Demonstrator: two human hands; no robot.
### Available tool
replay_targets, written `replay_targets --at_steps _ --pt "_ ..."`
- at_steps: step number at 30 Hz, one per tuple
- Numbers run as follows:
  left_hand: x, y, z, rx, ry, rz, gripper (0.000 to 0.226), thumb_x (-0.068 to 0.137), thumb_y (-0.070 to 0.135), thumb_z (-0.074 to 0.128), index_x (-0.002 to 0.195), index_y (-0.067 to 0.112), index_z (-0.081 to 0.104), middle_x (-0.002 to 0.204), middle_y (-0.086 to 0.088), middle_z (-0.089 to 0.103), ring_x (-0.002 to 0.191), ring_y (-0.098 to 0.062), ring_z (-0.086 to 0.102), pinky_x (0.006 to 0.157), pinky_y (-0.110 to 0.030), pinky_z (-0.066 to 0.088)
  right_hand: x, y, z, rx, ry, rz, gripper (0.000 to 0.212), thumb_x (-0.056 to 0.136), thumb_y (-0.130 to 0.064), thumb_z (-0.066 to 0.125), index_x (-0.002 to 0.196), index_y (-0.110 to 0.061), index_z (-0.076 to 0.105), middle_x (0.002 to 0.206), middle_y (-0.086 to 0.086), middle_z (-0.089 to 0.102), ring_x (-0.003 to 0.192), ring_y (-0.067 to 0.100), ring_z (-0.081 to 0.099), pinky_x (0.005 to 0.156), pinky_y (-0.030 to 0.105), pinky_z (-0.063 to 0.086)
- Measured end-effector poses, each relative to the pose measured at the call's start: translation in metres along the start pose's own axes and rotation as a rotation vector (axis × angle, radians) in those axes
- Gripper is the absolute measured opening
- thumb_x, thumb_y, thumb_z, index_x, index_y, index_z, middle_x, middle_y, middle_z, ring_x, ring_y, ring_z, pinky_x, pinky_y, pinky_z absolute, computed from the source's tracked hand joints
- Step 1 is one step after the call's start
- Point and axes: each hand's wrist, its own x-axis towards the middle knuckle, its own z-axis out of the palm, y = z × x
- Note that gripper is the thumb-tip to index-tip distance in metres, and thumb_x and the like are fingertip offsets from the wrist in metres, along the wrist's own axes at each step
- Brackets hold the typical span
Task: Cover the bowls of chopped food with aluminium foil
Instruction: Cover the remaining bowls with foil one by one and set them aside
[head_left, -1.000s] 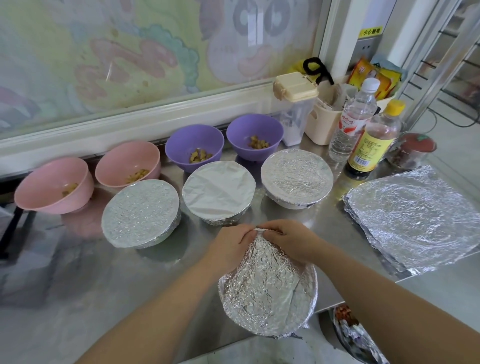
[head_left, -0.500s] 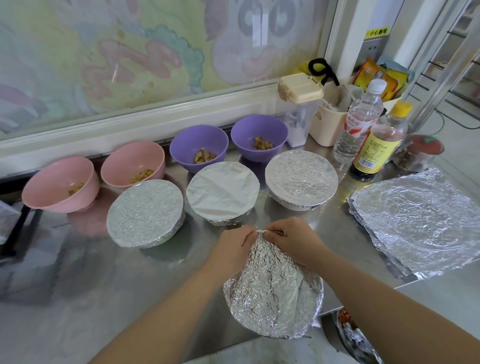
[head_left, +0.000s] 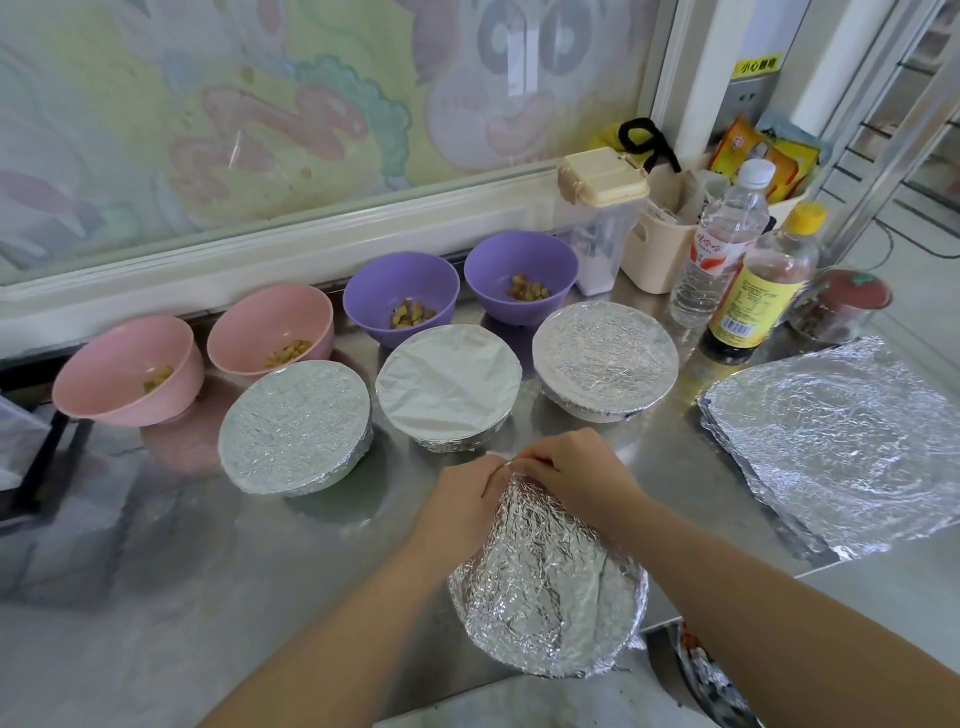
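A foil-wrapped bowl (head_left: 550, 592) sits at the counter's front edge. My left hand (head_left: 457, 509) and my right hand (head_left: 576, 478) meet at its far rim, both pinching the crinkled foil there. Behind them stand three bowls with foil over them: left (head_left: 293, 426), middle (head_left: 449, 384), right (head_left: 605, 358). Along the wall stand two pink bowls (head_left: 130, 369) (head_left: 270, 327) and two purple bowls (head_left: 400, 296) (head_left: 519, 275), uncovered, each with a little chopped food. A stack of foil sheets (head_left: 841, 441) lies at the right.
Two bottles (head_left: 719, 249) (head_left: 758, 291), a clear container with a cream lid (head_left: 602, 208), a cream caddy (head_left: 660, 249) and a red-lidded jar (head_left: 841, 306) crowd the back right. The steel counter (head_left: 156, 571) stretches left. A foil-lined dish (head_left: 706, 670) shows below the counter edge.
Both hands stay pinching the foil at the bowl's far rim. The view has shifted slightly; nothing else moved.
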Motion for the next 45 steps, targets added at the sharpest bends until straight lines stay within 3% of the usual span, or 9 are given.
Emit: replay_targets --at_steps 3,7,11,13,24,28,32,39,45 --pt "-0.005 0.002 0.001 -0.004 0.074 -0.067 0.029 0.107 0.032 0.041 0.097 0.016 0.064 0.075 0.007 0.059 0.07 -0.014 0.055 0.062 -0.031 0.036 0.001 -0.001 -0.007 0.085 -0.006 0.044 0.024 0.1 -0.038 0.062 0.088 -0.025 0.078 0.07 0.001 0.069 0.057 0.011 0.056 0.061 0.032 0.048" --pt "-0.022 0.0 0.0 -0.123 0.258 -0.262 0.026 0.106 0.023 0.041 0.091 0.015 0.06 0.079 0.009 0.059 0.079 -0.014 0.054 0.059 -0.022 0.031 -0.008 0.013 -0.019 0.168 0.187 0.231 0.026 0.101 -0.029 0.06 0.119 -0.012 0.069 0.107 0.007 0.075 0.095 0.025 0.069 0.092 0.044 0.054" --pt "-0.03 0.009 -0.006 -0.197 0.239 -0.219 0.031 0.105 0.023 0.044 0.132 0.025 0.058 0.116 0.015 0.063 0.108 -0.008 0.058 0.08 -0.014 0.034 -0.025 0.012 -0.004 0.172 0.194 0.27 0.035 0.101 -0.032 0.059 0.135 -0.024 0.065 0.101 -0.005 0.073 0.065 0.003 0.052 0.079 0.033 0.054" --pt "-0.022 0.011 -0.009 -0.164 0.232 -0.121 0.034 0.104 0.024 0.048 0.137 0.027 0.056 0.122 0.016 0.064 0.115 -0.007 0.058 0.086 -0.018 0.036 -0.027 0.008 0.001 0.178 0.231 0.285 0.034 0.1 -0.035 0.06 0.133 -0.029 0.066 0.106 -0.009 0.074 0.071 0.005 0.058 0.08 0.034 0.056" --pt "0.003 0.001 -0.004 -0.142 0.192 -0.127 0.029 0.105 0.021 0.045 0.124 0.022 0.068 0.117 0.011 0.07 0.103 -0.002 0.058 0.083 -0.013 0.037 -0.017 0.007 0.008 0.319 0.352 0.336 0.016 0.095 -0.029 0.07 0.107 -0.024 0.079 0.081 -0.018 0.073 0.07 0.004 0.065 0.066 0.026 0.053" --pt "0.009 -0.002 -0.007 -0.171 0.092 -0.148 0.029 0.106 0.023 0.042 0.123 0.022 0.066 0.114 0.012 0.068 0.098 -0.002 0.059 0.072 -0.008 0.038 -0.012 0.01 0.003 0.312 0.303 0.334 0.012 0.094 -0.028 0.071 0.103 -0.025 0.079 0.084 -0.015 0.073 0.08 0.009 0.068 0.079 0.037 0.058" --pt "0.013 0.001 -0.012 -0.15 0.061 -0.063 0.025 0.104 0.028 0.049 0.119 0.025 0.069 0.106 0.014 0.071 0.098 -0.003 0.062 0.086 -0.02 0.046 0.001 0.007 -0.002 0.169 0.214 0.267 0.018 0.096 -0.035 0.067 0.11 -0.032 0.077 0.095 -0.014 0.075 0.09 0.007 0.068 0.083 0.036 0.057" --pt "0.013 0.003 -0.007 -0.159 0.131 -0.067 0.024 0.102 0.023 0.053 0.116 0.021 0.073 0.105 0.008 0.074 0.099 -0.007 0.063 0.089 -0.024 0.046 0.013 0.009 -0.002 0.154 0.131 0.205 0.014 0.096 -0.03 0.068 0.1 -0.025 0.08 0.065 -0.012 0.064 0.055 0.003 0.05 0.056 0.022 0.039" --pt "0.015 -0.001 -0.007 -0.178 0.098 -0.087 0.022 0.102 0.026 0.053 0.113 0.025 0.072 0.094 0.018 0.07 0.086 0.007 0.059 0.071 -0.006 0.039 0.02 0.011 -0.006 0.158 0.03 0.147 0.011 0.095 -0.028 0.07 0.096 -0.024 0.079 0.072 -0.011 0.067 0.062 0.002 0.055 0.065 0.026 0.044"
